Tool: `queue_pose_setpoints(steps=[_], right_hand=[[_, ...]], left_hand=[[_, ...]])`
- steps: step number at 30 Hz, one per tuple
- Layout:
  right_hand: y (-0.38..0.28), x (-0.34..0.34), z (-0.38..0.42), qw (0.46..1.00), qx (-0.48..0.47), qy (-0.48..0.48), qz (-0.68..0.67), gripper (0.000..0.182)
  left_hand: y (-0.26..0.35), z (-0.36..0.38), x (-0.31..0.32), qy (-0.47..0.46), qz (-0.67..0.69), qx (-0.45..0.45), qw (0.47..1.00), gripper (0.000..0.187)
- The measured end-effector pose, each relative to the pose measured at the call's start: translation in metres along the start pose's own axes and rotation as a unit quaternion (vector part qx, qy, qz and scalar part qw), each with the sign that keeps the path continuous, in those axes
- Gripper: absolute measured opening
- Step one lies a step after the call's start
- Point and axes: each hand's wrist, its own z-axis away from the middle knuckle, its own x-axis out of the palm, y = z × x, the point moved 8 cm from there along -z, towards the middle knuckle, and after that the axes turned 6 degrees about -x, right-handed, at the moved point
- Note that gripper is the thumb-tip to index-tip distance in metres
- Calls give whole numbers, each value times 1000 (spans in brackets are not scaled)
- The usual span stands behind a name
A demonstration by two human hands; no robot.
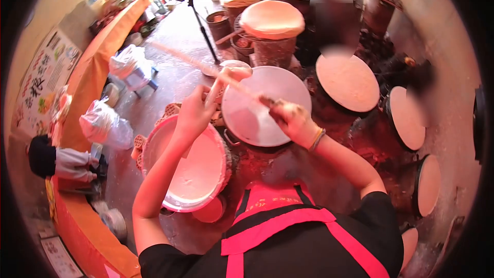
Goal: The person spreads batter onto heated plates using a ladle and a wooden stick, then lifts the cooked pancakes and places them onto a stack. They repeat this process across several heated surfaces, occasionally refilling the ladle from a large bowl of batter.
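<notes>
Head view: nearest me is my red apron (278,230), worn over a black shirt. Past its upper end, my right hand (294,122) is closed round the dark end of a long pale stick (198,65), above the right side of a round griddle (267,116). The stick slants up and away to the left, crossing above the griddle's far left rim. My left hand (193,113) is raised beyond that griddle's left edge, fingers partly curled about a narrow pale thing with a rounded end; blur keeps me from telling what it is or how tight I have it. Left of the griddle and nearer me, a wide tub (193,171) holds pale batter, with a small red bucket (211,210) just beside its near right edge. Along the right, more griddles carry pale rounds (347,82). Farther off, a black tripod (205,31) stands left of a stack of flatbreads (272,19) on a drum (275,51). Over by the orange-covered counter (85,231) at the left, a person (64,162) in grey trousers bends forward.
</notes>
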Motion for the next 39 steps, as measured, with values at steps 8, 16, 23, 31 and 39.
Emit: queue_pose_setpoints(steps=[8,16,23,31,39], right_hand=[[136,10,158,761,385,112,-510,41],[181,43,211,910,393,94,-87,39],[211,87,143,834,362,239,-340,45],[126,103,182,587,496,324,-552,42],[159,170,67,668,441,333,-498,44]], left_hand=[[-2,-22,152,-9,151,-116,982,28],[-36,-26,280,74,350,-288,888,21],[29,-72,169,89,588,-146,791,24],[-49,59,123,-86,632,-378,671,15],[-129,244,158,50,813,-483,321,23]])
